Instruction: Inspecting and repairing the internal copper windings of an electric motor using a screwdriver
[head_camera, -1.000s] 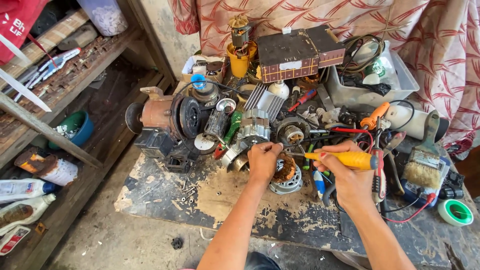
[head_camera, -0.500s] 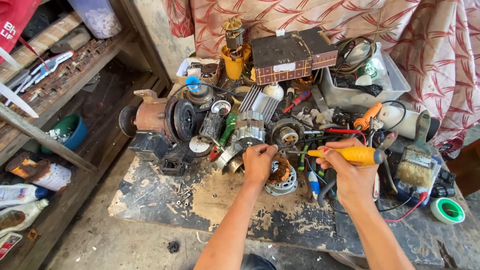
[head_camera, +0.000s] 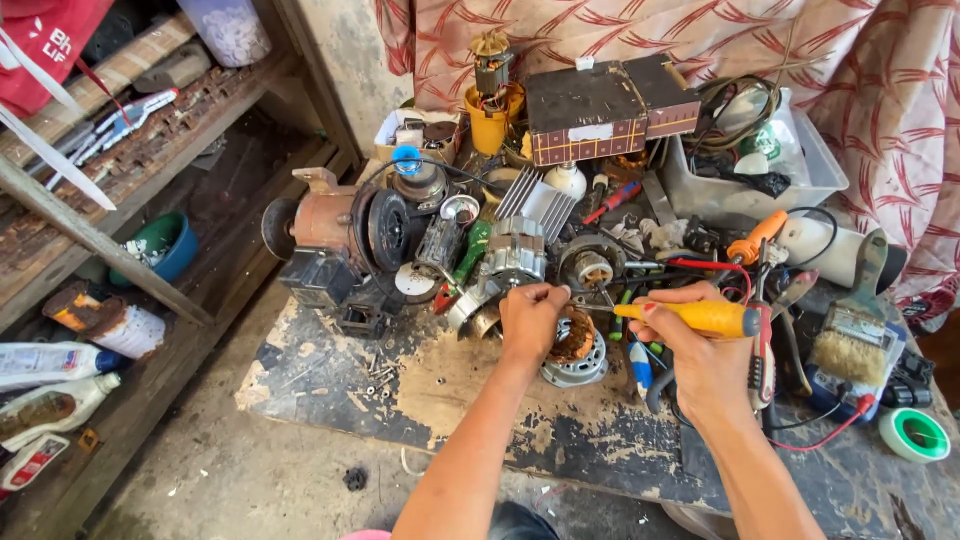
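My left hand (head_camera: 530, 318) rests on a small round motor (head_camera: 574, 352) with copper windings, fingers closed on its top edge, on a worn board (head_camera: 420, 390). My right hand (head_camera: 700, 350) grips a yellow-handled screwdriver (head_camera: 690, 316) held level, its tip pointing left toward the motor and my left fingers. The motor's grey metal base shows below my left hand; part of the windings is hidden by it.
Behind the motor lie several motor parts: a rusty large motor (head_camera: 340, 228), a finned alternator (head_camera: 515, 255), a yellow cup (head_camera: 488, 122), a dark box (head_camera: 610, 108), a clear bin (head_camera: 750, 170). A paintbrush (head_camera: 850, 330) and green tape roll (head_camera: 914, 434) sit right. Shelves (head_camera: 110, 180) stand left.
The view has shifted slightly; both hands stay on the motor and screwdriver, with the screwdriver tip a little closer to the motor.
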